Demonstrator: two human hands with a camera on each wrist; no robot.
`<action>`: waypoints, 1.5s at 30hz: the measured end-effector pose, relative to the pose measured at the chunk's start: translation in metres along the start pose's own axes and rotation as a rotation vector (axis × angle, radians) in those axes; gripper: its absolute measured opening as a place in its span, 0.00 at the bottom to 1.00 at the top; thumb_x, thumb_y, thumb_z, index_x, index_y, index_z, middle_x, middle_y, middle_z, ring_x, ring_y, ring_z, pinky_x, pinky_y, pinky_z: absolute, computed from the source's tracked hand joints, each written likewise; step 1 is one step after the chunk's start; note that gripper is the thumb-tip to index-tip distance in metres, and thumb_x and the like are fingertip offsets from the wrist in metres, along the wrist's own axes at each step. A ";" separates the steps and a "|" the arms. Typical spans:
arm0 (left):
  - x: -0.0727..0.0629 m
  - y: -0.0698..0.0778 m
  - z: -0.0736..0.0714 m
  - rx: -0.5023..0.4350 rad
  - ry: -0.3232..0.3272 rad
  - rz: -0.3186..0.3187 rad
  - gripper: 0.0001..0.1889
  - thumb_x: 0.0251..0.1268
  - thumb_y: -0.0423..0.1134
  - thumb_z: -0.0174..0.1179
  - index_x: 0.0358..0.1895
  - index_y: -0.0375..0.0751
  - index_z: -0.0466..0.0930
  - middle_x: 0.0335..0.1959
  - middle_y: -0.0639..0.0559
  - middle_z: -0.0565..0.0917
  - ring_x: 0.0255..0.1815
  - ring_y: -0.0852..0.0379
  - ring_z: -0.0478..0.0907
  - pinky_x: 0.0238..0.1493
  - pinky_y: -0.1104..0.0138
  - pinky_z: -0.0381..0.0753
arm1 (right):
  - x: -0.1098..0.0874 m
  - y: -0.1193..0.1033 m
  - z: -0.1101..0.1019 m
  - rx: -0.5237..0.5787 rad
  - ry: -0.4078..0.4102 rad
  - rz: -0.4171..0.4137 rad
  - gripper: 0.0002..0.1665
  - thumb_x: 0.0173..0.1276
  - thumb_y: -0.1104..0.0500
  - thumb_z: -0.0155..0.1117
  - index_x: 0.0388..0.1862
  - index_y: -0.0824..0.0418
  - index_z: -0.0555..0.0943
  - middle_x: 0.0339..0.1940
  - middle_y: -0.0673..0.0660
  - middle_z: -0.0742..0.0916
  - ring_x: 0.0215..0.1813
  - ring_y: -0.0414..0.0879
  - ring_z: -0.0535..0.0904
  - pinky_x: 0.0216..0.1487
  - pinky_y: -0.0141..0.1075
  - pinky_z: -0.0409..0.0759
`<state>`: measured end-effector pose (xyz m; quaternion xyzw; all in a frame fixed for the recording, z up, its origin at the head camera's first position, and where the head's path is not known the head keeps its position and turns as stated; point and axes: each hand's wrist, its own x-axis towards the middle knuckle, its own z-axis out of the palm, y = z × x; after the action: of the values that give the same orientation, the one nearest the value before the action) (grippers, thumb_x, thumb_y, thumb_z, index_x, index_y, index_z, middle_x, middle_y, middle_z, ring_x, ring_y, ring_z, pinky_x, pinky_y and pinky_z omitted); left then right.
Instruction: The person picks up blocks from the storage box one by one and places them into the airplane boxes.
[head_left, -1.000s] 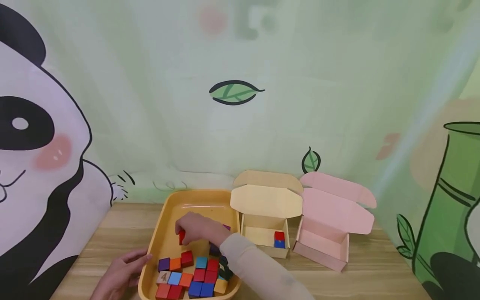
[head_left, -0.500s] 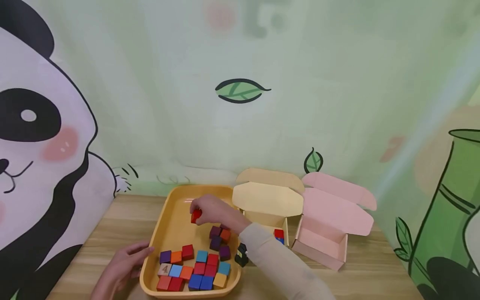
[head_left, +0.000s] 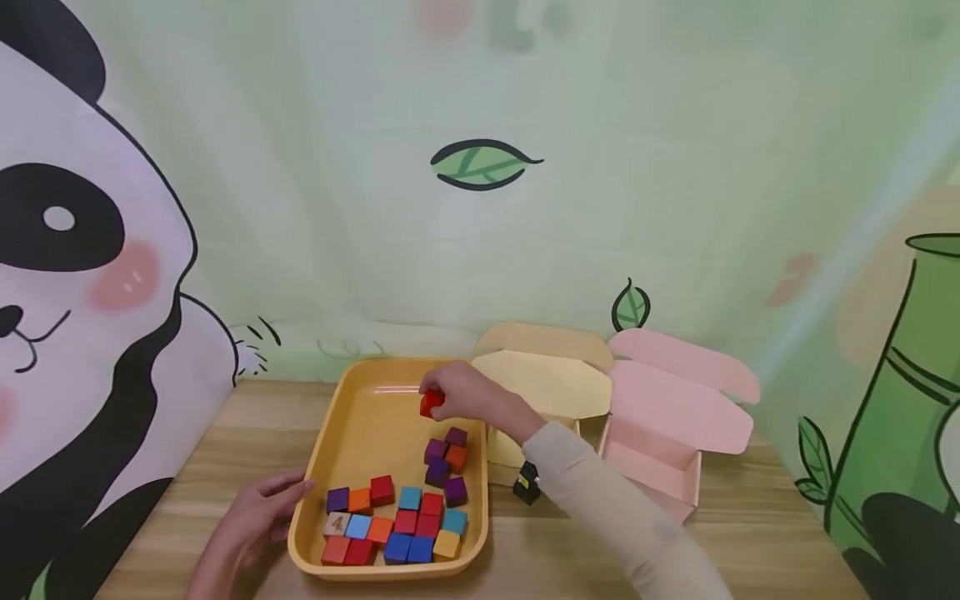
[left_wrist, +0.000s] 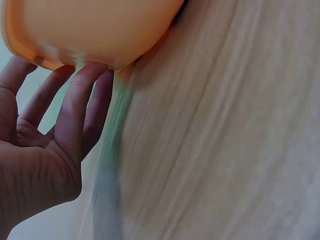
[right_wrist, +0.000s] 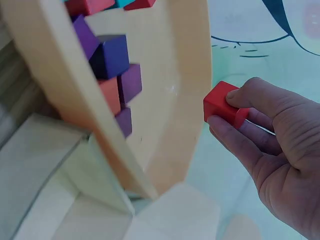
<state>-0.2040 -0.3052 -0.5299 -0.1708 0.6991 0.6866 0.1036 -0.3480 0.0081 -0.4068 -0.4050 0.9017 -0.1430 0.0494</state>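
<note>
A red cube [right_wrist: 218, 103] is pinched between the thumb and fingers of my right hand [head_left: 465, 390], raised near the back right corner of the yellow tray [head_left: 375, 429]. My left hand [head_left: 255, 512] holds the tray's left rim. In the head view a digit lies over that rim, while the left wrist view has several fingertips against its underside. Inside the tray, several coloured cubes [head_left: 405, 522] are grouped at the front; one wooden cube [head_left: 337, 523] bears a 4. Purple and orange cubes [head_left: 437, 472] cluster along the right wall.
Right of the tray stands an open cream box [head_left: 543, 379], its inside mostly hidden by my right arm. Beside it is an open pink box [head_left: 652, 454]. A small black device [head_left: 527, 483] is at my right wrist. A patterned curtain [head_left: 360, 208] backs the wooden table [head_left: 258, 425].
My right hand has carried the red cube rightward and back across the tray, toward the cream box. The right arm now covers the blocks seen in that box earlier. My left hand stays at the rim.
</note>
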 end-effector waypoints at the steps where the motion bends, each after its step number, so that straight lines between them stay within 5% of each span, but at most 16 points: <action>1: 0.000 0.001 0.000 0.008 0.006 -0.010 0.34 0.68 0.44 0.69 0.71 0.29 0.70 0.46 0.43 0.89 0.41 0.51 0.88 0.42 0.53 0.89 | -0.002 0.002 -0.002 0.002 -0.005 0.007 0.18 0.64 0.60 0.73 0.52 0.61 0.85 0.45 0.54 0.89 0.41 0.43 0.80 0.44 0.26 0.81; 15: 0.001 0.005 -0.005 0.011 0.037 -0.035 0.37 0.65 0.48 0.71 0.72 0.31 0.70 0.52 0.39 0.87 0.42 0.51 0.88 0.43 0.51 0.88 | -0.044 0.048 -0.033 -0.081 -0.005 0.060 0.14 0.59 0.62 0.76 0.44 0.63 0.87 0.37 0.53 0.88 0.33 0.42 0.78 0.37 0.28 0.80; 27: -0.001 -0.001 -0.002 0.018 0.028 -0.049 0.40 0.66 0.50 0.70 0.74 0.28 0.66 0.55 0.34 0.85 0.44 0.48 0.88 0.46 0.50 0.88 | -0.074 0.070 -0.025 -0.077 -0.086 0.117 0.11 0.60 0.63 0.77 0.41 0.62 0.85 0.33 0.52 0.86 0.33 0.43 0.75 0.36 0.29 0.80; 32: 0.000 0.003 0.004 0.032 0.028 -0.056 0.42 0.64 0.51 0.71 0.74 0.30 0.66 0.58 0.31 0.82 0.44 0.48 0.88 0.46 0.51 0.88 | -0.089 0.080 -0.024 -0.228 -0.163 0.074 0.11 0.59 0.66 0.76 0.40 0.61 0.84 0.31 0.52 0.85 0.33 0.44 0.75 0.37 0.33 0.80; 36: 0.001 0.006 0.007 0.043 0.030 -0.054 0.43 0.64 0.51 0.71 0.75 0.31 0.65 0.61 0.30 0.80 0.44 0.48 0.87 0.46 0.51 0.88 | -0.103 0.089 -0.018 -0.463 -0.204 0.019 0.09 0.60 0.63 0.78 0.35 0.58 0.84 0.30 0.51 0.82 0.33 0.44 0.76 0.37 0.32 0.80; 40: 0.002 0.007 0.008 0.054 0.028 -0.056 0.42 0.65 0.51 0.70 0.75 0.31 0.64 0.64 0.28 0.77 0.44 0.49 0.87 0.47 0.51 0.88 | -0.117 0.095 -0.012 -0.633 -0.173 -0.041 0.08 0.60 0.60 0.78 0.35 0.59 0.86 0.30 0.52 0.80 0.32 0.45 0.77 0.35 0.31 0.80; 45: 0.000 0.005 0.007 0.050 0.025 -0.054 0.42 0.65 0.51 0.70 0.74 0.30 0.65 0.64 0.27 0.76 0.44 0.47 0.87 0.46 0.50 0.87 | -0.127 0.097 -0.002 -0.688 -0.113 -0.014 0.08 0.60 0.61 0.78 0.36 0.58 0.85 0.31 0.52 0.79 0.34 0.46 0.78 0.30 0.34 0.82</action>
<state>-0.2064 -0.2985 -0.5255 -0.1955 0.7125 0.6635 0.1176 -0.3333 0.1638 -0.4372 -0.4114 0.8901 0.1918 -0.0413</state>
